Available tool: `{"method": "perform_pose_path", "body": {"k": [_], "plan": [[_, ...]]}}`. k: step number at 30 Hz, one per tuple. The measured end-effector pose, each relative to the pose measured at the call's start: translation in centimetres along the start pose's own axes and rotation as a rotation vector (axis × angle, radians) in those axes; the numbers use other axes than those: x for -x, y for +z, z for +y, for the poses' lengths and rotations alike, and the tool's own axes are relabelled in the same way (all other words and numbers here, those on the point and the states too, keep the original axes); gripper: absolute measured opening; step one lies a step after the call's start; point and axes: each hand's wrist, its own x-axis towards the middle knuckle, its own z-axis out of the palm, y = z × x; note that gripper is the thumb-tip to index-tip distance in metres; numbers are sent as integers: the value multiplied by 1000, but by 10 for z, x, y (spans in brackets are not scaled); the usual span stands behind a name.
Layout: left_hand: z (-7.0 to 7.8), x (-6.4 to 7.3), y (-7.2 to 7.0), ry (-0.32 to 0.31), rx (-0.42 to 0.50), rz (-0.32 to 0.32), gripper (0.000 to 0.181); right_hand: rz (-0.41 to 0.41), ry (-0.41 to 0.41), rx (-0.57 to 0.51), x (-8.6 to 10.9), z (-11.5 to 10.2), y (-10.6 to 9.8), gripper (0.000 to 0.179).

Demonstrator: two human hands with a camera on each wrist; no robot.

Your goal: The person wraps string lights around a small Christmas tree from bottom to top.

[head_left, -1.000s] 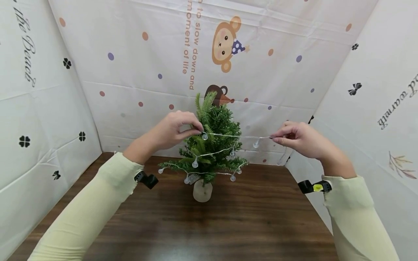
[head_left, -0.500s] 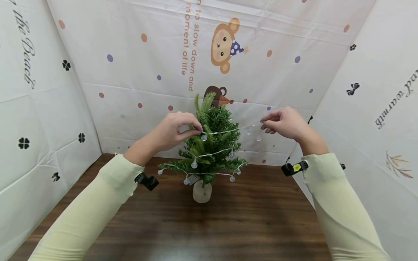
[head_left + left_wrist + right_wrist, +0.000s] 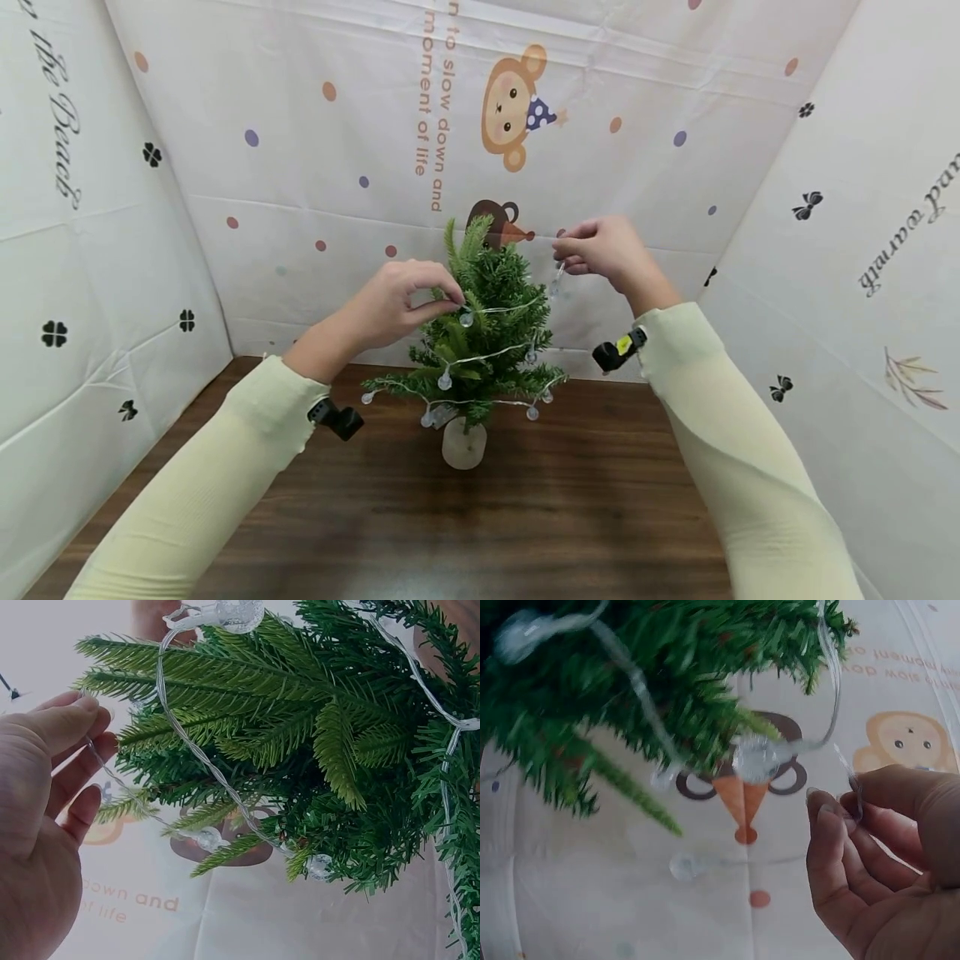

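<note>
A string of clear bulb lights lies round a small green Christmas tree (image 3: 491, 292) with a pale round base (image 3: 463, 444). At the tree's front left, my left hand (image 3: 405, 300) pinches the wire just above a clear bulb (image 3: 467, 319). Higher up, beside the right of the treetop, my right hand (image 3: 603, 250) pinches another stretch of the wire between thumb and fingers; a bulb (image 3: 554, 288) hangs below it. The left wrist view shows the wire (image 3: 96, 754) running from my fingertips along the branches. Foliage hides the string behind the tree.
The tree stands on a dark wooden table (image 3: 480, 533). White printed cloth (image 3: 300, 150) closes in the back and both sides. Lower rows of the light string (image 3: 495, 402) cross the bottom branches. Each wrist carries a black strap with a small camera (image 3: 618, 349).
My right hand has moved left and upward to the tree's upper right, bringing the wire along. The stretch that was pulled straight out now lies against the branches. My left hand stays in place.
</note>
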Motion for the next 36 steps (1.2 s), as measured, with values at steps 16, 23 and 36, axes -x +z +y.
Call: {"method": "perform_pose_path", "body": {"k": [16,23,36], "plan": [[2,-3,-4,-111,79,-60,18,-9,-2,5,-23,-30,19,29],[-5,-10,-13,-162,216,75,13,-23,-2,-18,-24,-40,25,24],[-75,-51,-6,-683,324,452,28,-59,-29,-134,-28,-48,30,25]]}}
